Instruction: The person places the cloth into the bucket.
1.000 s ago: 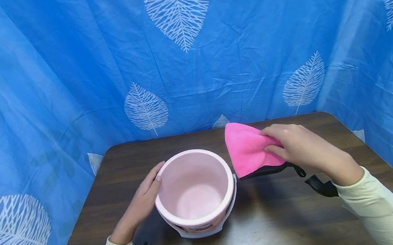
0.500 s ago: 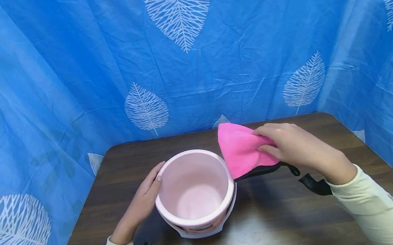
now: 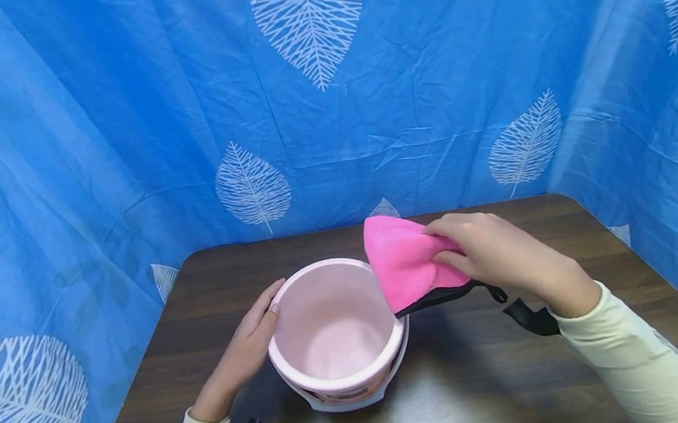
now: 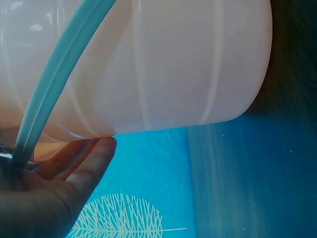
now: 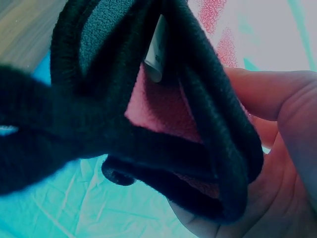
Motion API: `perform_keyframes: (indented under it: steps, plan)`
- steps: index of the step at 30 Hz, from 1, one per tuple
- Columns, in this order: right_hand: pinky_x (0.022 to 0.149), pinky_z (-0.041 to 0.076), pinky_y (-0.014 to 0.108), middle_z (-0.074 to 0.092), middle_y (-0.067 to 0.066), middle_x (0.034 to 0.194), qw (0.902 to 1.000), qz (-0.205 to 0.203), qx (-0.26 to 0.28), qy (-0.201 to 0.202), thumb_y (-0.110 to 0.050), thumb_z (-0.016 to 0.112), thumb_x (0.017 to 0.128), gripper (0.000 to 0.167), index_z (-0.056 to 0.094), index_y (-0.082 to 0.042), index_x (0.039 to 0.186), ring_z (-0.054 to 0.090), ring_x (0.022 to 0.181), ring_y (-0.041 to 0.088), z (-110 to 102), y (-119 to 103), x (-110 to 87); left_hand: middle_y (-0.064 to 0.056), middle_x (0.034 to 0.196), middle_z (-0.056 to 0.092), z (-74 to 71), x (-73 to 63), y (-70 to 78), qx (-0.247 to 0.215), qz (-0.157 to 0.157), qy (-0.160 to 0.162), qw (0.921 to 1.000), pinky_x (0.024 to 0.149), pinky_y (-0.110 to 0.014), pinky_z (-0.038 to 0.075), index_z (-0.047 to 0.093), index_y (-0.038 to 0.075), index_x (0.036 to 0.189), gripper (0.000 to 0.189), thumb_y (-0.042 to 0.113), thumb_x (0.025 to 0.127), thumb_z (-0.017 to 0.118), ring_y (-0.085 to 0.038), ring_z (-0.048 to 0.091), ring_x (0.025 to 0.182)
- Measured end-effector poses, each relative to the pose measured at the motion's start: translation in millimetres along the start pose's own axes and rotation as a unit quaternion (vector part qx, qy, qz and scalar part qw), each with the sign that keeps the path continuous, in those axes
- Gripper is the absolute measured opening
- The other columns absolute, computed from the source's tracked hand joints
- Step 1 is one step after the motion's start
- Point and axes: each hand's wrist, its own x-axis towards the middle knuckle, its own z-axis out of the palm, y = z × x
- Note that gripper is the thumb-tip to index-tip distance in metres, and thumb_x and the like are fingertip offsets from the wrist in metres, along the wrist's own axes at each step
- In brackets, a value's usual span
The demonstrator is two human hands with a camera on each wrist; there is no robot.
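A pale pink bucket stands upright on the table, its mouth facing up and its inside bare. My left hand holds its left rim, thumb over the edge and fingers along the outer wall. In the left wrist view, those fingers lie against the bucket wall, near the bucket's handle. My right hand pinches a folded pink cloth with black edging and a hanging loop. The cloth's left part overlaps the bucket's right rim; I cannot tell whether they touch. A white tag shows among the cloth's folds.
The dark wooden table has rounded far corners. Behind it and along both sides hangs a blue curtain with white leaf prints. The bucket's grey handle is folded down along its near side.
My right hand has carried the pink cloth a short way left, from beside the bucket to over its right rim. The left hand and the bucket have stayed still.
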Motion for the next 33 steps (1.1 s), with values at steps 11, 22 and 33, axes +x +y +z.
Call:
perform_keyframes:
  steps: [11, 22, 33]
  plan:
    - [0.085, 0.057, 0.045, 0.071, 0.007, 0.105, 0.9999, -0.017, 0.001, -0.001, -0.011, 0.08, 0.087, 0.036, 0.071, -0.004, 0.122, 0.067, 0.092, 0.024, 5.5, -8.9, 9.5, -0.021, 0.161, 0.033, -1.3, 1.5, -3.5, 0.003, 0.007, -0.004, 1.0, 0.114, -0.055, 0.031, 0.031, 0.001, 0.157, 0.05, 0.019, 0.111, 0.037, -0.04, 0.033, 0.146]
    - [0.083, 0.057, 0.043, 0.071, 0.008, 0.105, 0.9996, -0.025, 0.006, -0.009, -0.011, 0.08, 0.087, 0.036, 0.071, -0.003, 0.121, 0.066, 0.09, 0.023, 8.9, -17.2, 16.7, -0.021, 0.16, 0.034, -1.7, 2.4, -4.2, -0.002, 0.007, -0.005, 1.0, 0.113, -0.056, 0.031, 0.031, 0.001, 0.157, 0.05, 0.019, 0.111, 0.037, -0.04, 0.034, 0.146]
    - [0.079, 0.057, 0.038, 0.071, 0.006, 0.102, 0.9986, -0.046, 0.013, -0.021, -0.012, 0.081, 0.087, 0.035, 0.071, -0.004, 0.12, 0.064, 0.085, 0.019, 13.7, -28.3, 24.9, -0.02, 0.16, 0.034, -1.7, 2.7, -2.7, -0.001, -0.001, -0.004, 1.0, 0.113, -0.057, 0.031, 0.03, 0.001, 0.157, 0.051, 0.02, 0.111, 0.037, -0.04, 0.035, 0.146]
